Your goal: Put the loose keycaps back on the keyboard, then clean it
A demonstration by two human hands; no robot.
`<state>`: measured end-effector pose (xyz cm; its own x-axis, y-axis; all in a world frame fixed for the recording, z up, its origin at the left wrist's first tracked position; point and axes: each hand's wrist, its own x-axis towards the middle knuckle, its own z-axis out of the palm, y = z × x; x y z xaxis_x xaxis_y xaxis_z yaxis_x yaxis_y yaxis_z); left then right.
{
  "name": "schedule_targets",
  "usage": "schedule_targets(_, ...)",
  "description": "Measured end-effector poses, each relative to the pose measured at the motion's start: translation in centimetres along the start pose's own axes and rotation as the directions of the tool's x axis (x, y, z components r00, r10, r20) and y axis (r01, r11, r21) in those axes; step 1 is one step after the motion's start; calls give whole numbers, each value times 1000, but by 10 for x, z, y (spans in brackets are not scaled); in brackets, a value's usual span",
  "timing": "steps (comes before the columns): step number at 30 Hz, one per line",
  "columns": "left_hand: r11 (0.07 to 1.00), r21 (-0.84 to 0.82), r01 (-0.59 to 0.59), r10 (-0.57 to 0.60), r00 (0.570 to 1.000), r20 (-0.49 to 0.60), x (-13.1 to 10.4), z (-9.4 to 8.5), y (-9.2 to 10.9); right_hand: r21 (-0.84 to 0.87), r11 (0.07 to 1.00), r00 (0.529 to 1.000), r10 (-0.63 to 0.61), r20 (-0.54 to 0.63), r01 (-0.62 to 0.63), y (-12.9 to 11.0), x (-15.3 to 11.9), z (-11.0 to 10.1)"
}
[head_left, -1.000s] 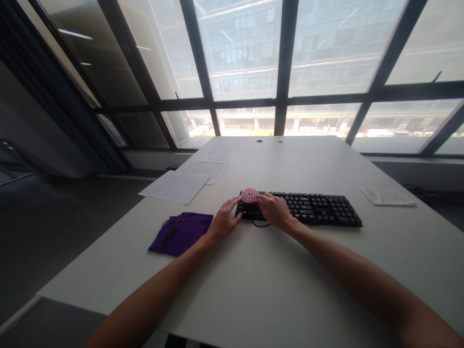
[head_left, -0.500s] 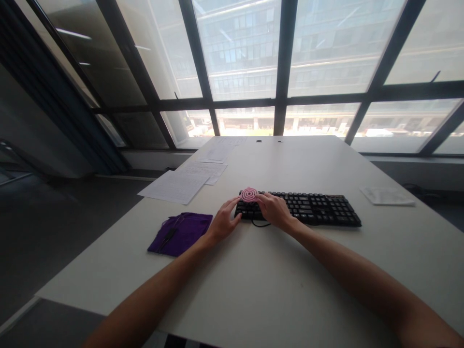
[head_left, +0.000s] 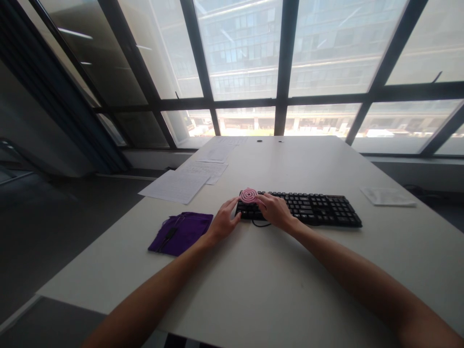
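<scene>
A round pink object with ring-shaped ridges is over the left end of a black keyboard. My right hand grips its right edge between thumb and fingers, above the keys. At the keyboard's left end is my left hand, its fingertips at the pink object's left side and its thumb apart, near the keyboard's corner. Whether the left fingers press on the object is hard to make out. A dark cable loop shows below the keyboard, between my hands.
On the white table, a purple cloth pouch with a dark cord lies beside my left forearm. Sheets of paper are at the left edge, and a flat whitish packet is at the right. Windows stand behind.
</scene>
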<state>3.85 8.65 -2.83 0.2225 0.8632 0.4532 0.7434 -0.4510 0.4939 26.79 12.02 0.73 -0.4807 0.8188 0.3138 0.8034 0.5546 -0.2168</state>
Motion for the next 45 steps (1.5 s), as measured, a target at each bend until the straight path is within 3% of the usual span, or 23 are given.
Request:
schedule_targets(8,1000,5,6,-6,1000,15,-1,2,-3,-81,980,983,182,-25,-184,6,3,3)
schedule_targets(15,1000,6,12,-12,1000,20,0,2,-3,-31,999,1000,29,10,-29,5,2,2)
schedule_targets(21,1000,1,18,-18,1000,22,0,1,-2,-50,985,986,166,-34,-168,8,3,1)
schedule_targets(28,1000,-10,11,-11,1000,6,-1,2,-3,-35,998,998,56,1,-56,6,2,-1)
schedule_targets(37,1000,-13,23,-23,1000,18,-1,3,-3,-36,987,985,156,-79,-160,16,4,0)
schedule_targets(45,1000,-11,15,-15,1000,14,0,3,-3,27,999,999,-18,-34,19,6,0,0)
